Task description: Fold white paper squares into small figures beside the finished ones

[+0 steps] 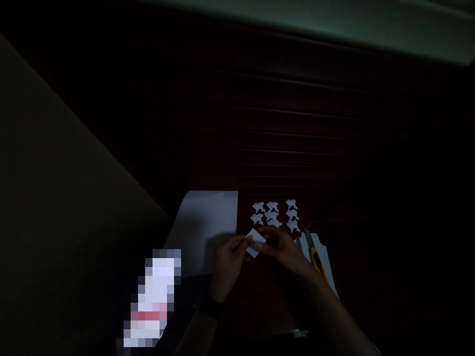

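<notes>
Between my two hands is a small square of white paper (255, 242), turned so that a corner points away from me. My left hand (230, 256) pinches its left side, with the thumb on top. From the right, my right hand (283, 248) grips the opposite side between thumb and fingers. Whether the paper has folds in it is too dark to tell. Just beyond my hands lie several small folded white paper figures (272, 206), set out in rough columns on the dark table.
A large white sheet (208, 227) lies to the left of my hands. On the right, a yellow utility knife (317, 262) rests on white paper (325, 252). A blurred-out bright object (158, 291) is at lower left. A pale wall (55, 148) rises at left.
</notes>
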Available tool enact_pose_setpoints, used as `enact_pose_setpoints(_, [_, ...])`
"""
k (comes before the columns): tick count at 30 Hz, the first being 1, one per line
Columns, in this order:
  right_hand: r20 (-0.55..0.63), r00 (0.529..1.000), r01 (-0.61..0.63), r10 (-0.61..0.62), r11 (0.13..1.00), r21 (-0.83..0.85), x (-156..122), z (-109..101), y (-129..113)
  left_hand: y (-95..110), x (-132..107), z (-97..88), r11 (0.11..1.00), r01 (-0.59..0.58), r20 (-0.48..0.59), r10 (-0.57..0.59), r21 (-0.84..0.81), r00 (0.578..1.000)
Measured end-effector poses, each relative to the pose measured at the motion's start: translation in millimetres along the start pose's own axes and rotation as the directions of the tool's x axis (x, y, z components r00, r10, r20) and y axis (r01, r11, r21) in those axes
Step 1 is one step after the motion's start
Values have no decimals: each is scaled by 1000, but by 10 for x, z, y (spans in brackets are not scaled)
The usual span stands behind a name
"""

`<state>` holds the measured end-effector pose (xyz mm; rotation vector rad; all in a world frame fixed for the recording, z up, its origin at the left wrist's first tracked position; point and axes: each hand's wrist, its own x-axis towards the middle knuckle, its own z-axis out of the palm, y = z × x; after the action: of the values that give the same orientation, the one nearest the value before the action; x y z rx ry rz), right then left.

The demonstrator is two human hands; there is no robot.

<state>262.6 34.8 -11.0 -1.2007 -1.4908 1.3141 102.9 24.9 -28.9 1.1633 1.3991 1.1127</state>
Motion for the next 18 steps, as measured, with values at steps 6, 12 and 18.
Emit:
enact_pose_setpoints(6, [-16,996,-92,92,995,42,20,52,95,84,-36,-26,1000,-3,64,4,-18,998])
enact_pose_setpoints(12, [-1,991,-136,137,988,78,10,-41,67,134,-41,-84,990,104,221,-82,-93,972])
enact_pose_setpoints(18, [32,981,-195,192,963,187,-12,-92,46,109,-45,-134,986,84,310,-35,-144,950])
